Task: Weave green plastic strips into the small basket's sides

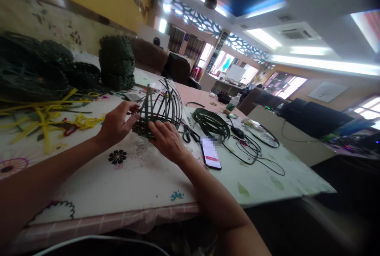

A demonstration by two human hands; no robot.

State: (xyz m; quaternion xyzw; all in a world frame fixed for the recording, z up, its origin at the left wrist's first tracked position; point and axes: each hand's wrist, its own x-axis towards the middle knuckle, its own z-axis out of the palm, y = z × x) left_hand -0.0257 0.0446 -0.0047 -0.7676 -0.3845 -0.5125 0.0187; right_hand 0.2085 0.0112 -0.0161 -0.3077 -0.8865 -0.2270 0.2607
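Observation:
A half-woven dark green basket (162, 107) stands on the flowered tablecloth, its loose upright strips bending up and over. My left hand (120, 123) is at the basket's left side, fingers curled and thumb against the weave; a strip seems to lie between them. Across the near side of the woven band rests my right hand (168, 139), its fingers over the band and holding it. The fingertips' far sides are hidden by the basket. Right beside the basket lie black-handled scissors (187, 133).
A coil of green strip (210, 123), a lit phone (210, 155) and a computer mouse (237, 132) lie to the right. Yellow strips (44, 119) spread at the left, before finished dark baskets (116, 62). A bottle (233, 103) stands farther back. The table's near edge (118, 218) is close.

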